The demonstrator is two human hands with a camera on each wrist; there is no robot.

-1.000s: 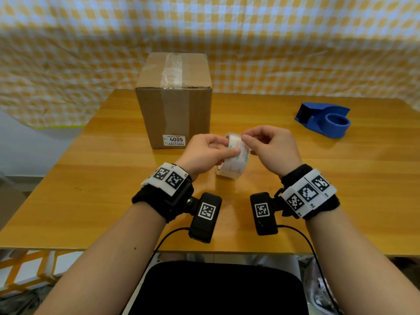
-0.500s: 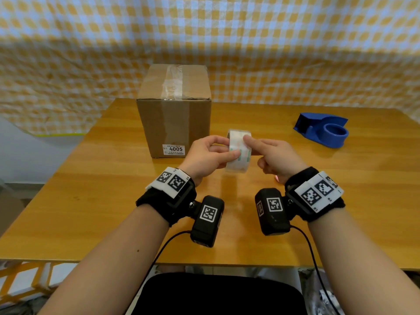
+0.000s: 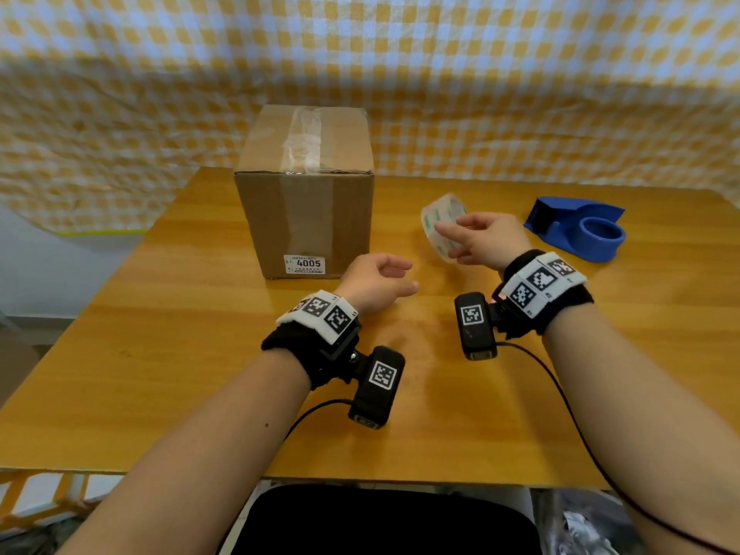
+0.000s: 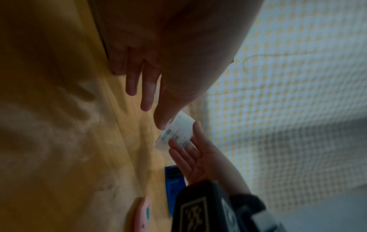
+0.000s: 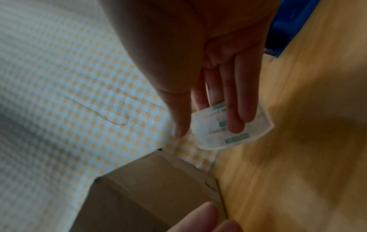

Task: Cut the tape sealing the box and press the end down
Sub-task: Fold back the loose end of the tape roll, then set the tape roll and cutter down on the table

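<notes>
Tape roll (image 3: 442, 226) is held off the table (image 3: 168, 354) in the right hand (image 3: 486, 240), fingers fairly straight through its core with the thumb outside, apparently for carrying toward the blue dispenser (image 3: 576, 230) at three o'clock. The left hand (image 3: 374, 282) hangs loosely curled and holds nothing. The taped box (image 3: 306, 190) stands at eleven o'clock, unobstructed.

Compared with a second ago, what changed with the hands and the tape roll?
The left hand let go of the tape roll and drew back, empty. The right hand alone now holds the roll and has carried it rightward, toward the blue dispenser. The box and dispenser stayed put.
</notes>
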